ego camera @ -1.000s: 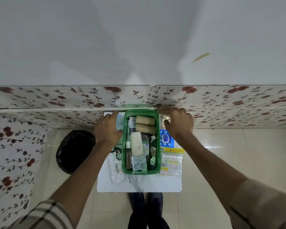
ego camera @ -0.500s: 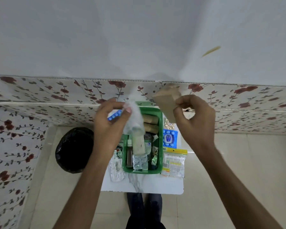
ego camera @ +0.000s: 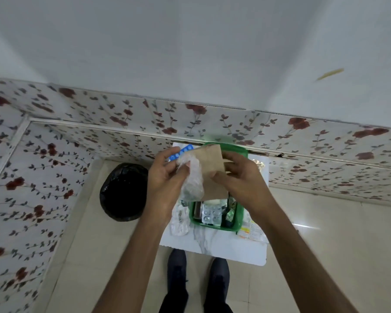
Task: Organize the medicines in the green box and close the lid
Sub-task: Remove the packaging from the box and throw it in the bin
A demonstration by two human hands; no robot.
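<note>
Head view, contents as seen: my left hand [ego camera: 165,177], fingers closed around a clear plastic bag [ego camera: 192,181] and a blue blister strip [ego camera: 181,152] pinched behind it; my right hand [ego camera: 239,177], fingers closed on the edge of a brown paper envelope [ego camera: 211,168]. Both hands are raised above the green box [ego camera: 238,219], with bag and envelope touching each other and covering the box's far half. Green box: lid off, standing on a small white marble-patterned table [ego camera: 226,245], directly below my hands. Visible in the box's near half: a silver blister pack [ego camera: 210,215], a dark bottle [ego camera: 197,210], a green foil piece [ego camera: 230,214]. Left of the box, on the table: a clear packet [ego camera: 178,222]. Right of the box: a printed packet [ego camera: 251,231]. Further left of the box, on the floor: a black bag [ego camera: 123,192].
</note>
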